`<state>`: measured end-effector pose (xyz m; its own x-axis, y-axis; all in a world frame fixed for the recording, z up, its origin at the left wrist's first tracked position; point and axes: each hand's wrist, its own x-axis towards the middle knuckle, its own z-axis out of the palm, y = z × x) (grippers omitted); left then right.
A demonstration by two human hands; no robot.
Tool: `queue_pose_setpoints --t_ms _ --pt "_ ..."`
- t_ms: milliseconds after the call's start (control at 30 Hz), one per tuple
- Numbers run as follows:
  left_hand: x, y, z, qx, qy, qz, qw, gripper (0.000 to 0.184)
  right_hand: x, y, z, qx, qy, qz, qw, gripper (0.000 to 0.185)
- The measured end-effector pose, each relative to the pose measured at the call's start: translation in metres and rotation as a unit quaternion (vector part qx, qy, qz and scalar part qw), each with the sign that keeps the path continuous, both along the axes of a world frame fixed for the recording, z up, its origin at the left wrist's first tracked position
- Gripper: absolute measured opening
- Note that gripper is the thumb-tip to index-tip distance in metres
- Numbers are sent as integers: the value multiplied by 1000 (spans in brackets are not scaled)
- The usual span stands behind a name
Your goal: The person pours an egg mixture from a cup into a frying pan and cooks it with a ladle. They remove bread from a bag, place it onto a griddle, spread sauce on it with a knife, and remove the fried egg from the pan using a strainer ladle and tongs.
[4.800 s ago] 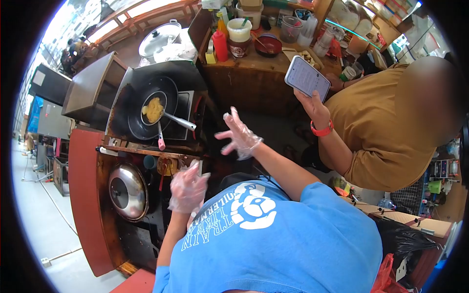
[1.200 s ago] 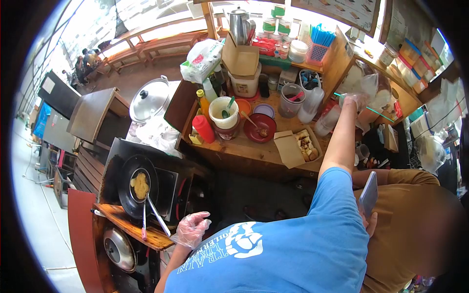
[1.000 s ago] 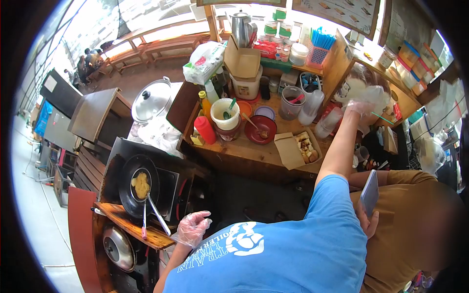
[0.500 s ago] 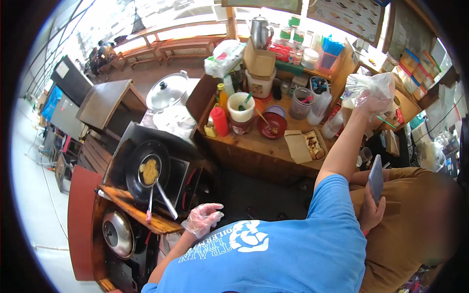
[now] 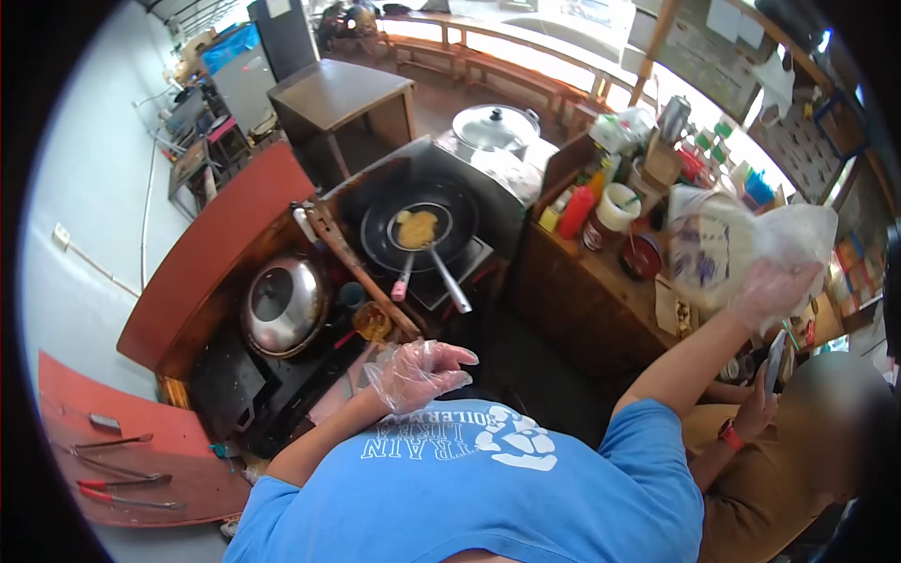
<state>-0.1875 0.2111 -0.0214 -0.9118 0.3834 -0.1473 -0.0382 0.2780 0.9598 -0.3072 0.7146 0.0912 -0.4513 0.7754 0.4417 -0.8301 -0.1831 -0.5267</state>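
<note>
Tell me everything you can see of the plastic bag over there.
The plastic bag looks thin and translucent, with dark purplish print on its side. Its rounded body bulges around pale contents I can't identify. The gloved right hand grips its gathered part, loose film flaring beyond. It seems held up, hiding part of the wooden counter.

L forearm [image 5: 333,431] comes up from the blue sleeve [image 5: 266,516], approx. diagonal, in front of the chest [image 5: 450,474]. The L hand [image 5: 419,375], gloved, hangs in the air w/ fingers [image 5: 457,356] half bent, loosely apart & pointing to the R side. R arm [image 5: 693,366] is stretched fwd and outward; the R hand [image 5: 774,291], also gloved, is raised and gripping, fingers curled inward.
</note>
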Motion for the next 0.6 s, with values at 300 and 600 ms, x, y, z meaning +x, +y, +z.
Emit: queue_pose_setpoints --t_ms 300,600 --pt "59 -43 92 98 318 -61 941 81 152 -267 60 685 -146 -93 708 34" --pt "112 -76 103 141 350 -39 925 98 200 -383 110 829 21 -131 544 33"
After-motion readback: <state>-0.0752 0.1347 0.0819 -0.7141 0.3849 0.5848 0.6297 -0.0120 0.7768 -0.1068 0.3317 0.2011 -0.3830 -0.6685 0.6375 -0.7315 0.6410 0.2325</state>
